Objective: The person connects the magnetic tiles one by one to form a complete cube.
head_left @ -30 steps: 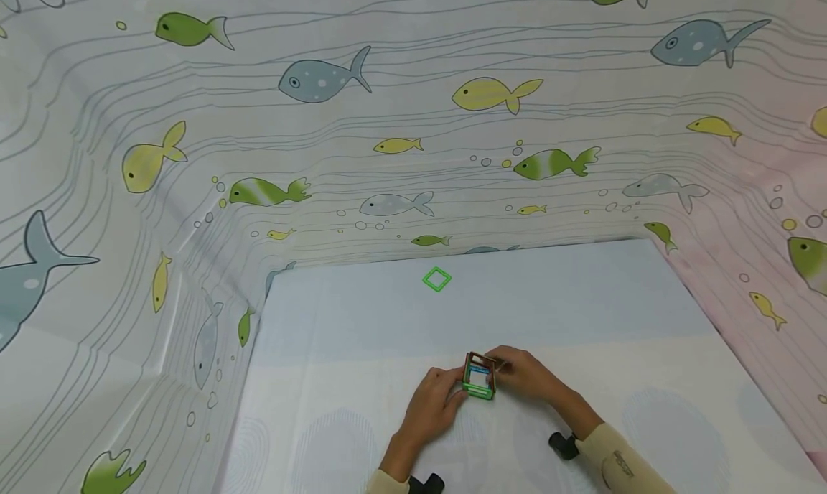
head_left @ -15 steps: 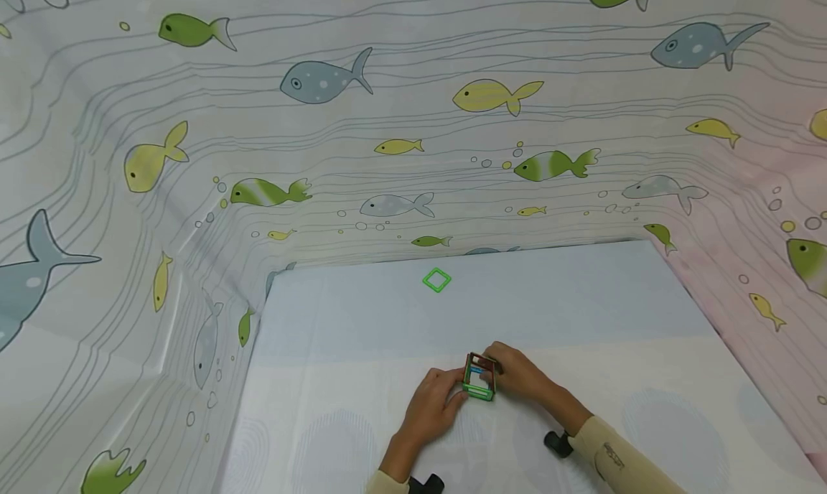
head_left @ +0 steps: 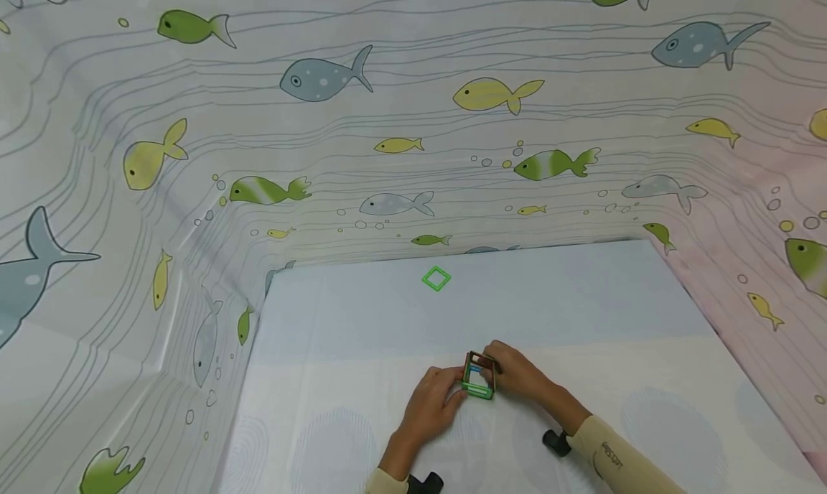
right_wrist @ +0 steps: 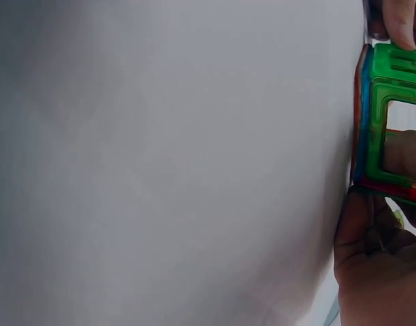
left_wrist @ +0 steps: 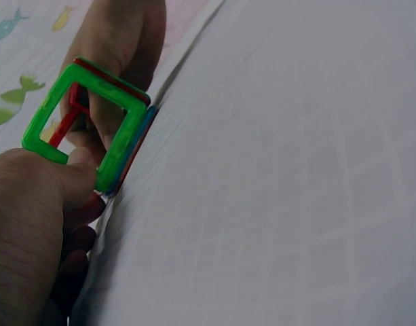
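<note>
A small box of magnetic tiles [head_left: 478, 391], open at the top, sits on the table between both hands. Its near wall is a green square frame [left_wrist: 129, 132], with red and blue tiles at its base. My left hand [head_left: 429, 406] grips it from the left, the thumb on the green frame and the other fingers curled below. On the far right side my right hand [head_left: 522, 374] pinches a dark red tile at the wall. One of its fingers shows through the green frame in the right wrist view. Its other fingertips are partly hidden.
A single green square tile [head_left: 443, 273] lies flat near the far edge of the white table [head_left: 568, 286]. Fish-printed cloth [head_left: 336, 156] rises behind the table and at both sides. Black wrist devices [head_left: 555, 442] sit at both cuffs.
My right hand has shifted slightly left and away from me, and the dark red tile now lies closer along the box's far right side. My left hand stays nearly still.
</note>
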`<move>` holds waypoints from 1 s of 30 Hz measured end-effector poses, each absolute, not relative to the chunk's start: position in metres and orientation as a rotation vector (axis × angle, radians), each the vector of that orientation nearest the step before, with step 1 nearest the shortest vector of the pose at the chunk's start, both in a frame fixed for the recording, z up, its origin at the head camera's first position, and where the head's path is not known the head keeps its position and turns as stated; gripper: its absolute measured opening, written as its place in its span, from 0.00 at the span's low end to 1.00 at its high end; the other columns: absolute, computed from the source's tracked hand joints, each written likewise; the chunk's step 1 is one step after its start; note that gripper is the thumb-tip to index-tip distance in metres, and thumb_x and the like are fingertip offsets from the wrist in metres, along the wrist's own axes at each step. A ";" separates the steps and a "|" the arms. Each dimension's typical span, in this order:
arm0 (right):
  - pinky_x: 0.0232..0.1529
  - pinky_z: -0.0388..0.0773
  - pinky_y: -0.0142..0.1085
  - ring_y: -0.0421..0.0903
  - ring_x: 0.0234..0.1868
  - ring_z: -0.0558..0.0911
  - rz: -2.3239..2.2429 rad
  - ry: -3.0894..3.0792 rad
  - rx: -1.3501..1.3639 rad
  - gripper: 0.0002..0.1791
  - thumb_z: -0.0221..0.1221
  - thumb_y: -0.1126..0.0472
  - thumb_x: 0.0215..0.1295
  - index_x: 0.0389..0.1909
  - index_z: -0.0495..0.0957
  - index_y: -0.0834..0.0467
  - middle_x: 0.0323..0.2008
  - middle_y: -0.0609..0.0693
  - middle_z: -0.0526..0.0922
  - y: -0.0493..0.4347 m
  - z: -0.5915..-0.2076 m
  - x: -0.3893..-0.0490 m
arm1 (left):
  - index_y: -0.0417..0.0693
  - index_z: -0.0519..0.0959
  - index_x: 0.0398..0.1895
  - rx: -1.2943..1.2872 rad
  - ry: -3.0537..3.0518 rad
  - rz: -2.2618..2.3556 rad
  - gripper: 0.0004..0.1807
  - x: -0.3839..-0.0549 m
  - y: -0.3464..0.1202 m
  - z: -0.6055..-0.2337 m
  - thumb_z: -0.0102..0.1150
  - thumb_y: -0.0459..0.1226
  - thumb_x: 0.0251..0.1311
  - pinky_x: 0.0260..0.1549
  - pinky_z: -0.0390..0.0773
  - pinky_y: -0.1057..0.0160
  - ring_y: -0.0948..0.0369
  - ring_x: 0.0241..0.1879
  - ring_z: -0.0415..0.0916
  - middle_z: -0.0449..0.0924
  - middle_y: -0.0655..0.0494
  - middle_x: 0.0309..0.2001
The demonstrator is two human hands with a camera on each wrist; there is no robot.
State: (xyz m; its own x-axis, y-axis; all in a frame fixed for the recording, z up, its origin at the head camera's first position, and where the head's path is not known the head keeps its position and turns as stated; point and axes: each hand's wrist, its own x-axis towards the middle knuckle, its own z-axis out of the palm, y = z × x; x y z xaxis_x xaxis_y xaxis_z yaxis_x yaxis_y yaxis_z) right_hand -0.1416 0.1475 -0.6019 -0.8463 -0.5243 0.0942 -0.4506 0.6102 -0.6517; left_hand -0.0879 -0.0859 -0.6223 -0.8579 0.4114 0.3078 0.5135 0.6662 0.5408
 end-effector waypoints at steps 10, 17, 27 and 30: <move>0.30 0.67 0.28 0.35 0.31 0.67 -1.035 2.694 -0.787 0.05 0.62 0.65 0.67 0.41 0.78 0.55 0.33 0.42 0.74 0.147 -0.598 -0.141 | 0.59 0.76 0.60 -0.762 -2.732 -0.961 0.19 -0.089 -0.085 -0.623 0.60 0.47 0.67 0.49 0.76 0.66 0.67 0.49 0.74 0.82 0.68 0.56; 0.30 0.66 0.27 0.33 0.30 0.67 -1.047 2.714 -0.868 0.10 0.63 0.57 0.68 0.48 0.81 0.52 0.33 0.41 0.75 0.147 -0.597 -0.140 | 0.56 0.77 0.57 -0.810 -2.674 -0.956 0.19 -0.088 -0.085 -0.623 0.62 0.49 0.65 0.51 0.76 0.64 0.65 0.51 0.75 0.77 0.65 0.63; 0.32 0.70 0.28 0.32 0.32 0.70 -1.099 2.656 -0.912 0.09 0.63 0.58 0.67 0.46 0.82 0.54 0.35 0.42 0.79 0.149 -0.596 -0.140 | 0.57 0.67 0.69 -0.701 -2.823 -1.132 0.34 -0.088 -0.079 -0.618 0.63 0.55 0.62 0.54 0.74 0.60 0.66 0.52 0.72 0.77 0.66 0.62; 0.34 0.74 0.30 0.33 0.35 0.74 -1.102 2.636 -0.912 0.13 0.64 0.56 0.66 0.48 0.82 0.55 0.39 0.44 0.82 0.149 -0.594 -0.140 | 0.58 0.72 0.63 -0.746 -2.807 -1.194 0.26 -0.089 -0.082 -0.618 0.64 0.51 0.63 0.58 0.72 0.55 0.63 0.58 0.73 0.72 0.62 0.69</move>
State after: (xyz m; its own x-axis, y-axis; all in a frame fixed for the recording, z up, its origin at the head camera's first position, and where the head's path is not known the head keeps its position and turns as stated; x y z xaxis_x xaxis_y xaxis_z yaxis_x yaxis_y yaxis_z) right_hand -0.1402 0.1494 -0.5944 -0.8059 -0.5841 0.0972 -0.4795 0.5474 -0.6859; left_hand -0.0888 -0.0820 -0.6177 -0.8872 0.4241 0.1817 0.4251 0.5981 0.6794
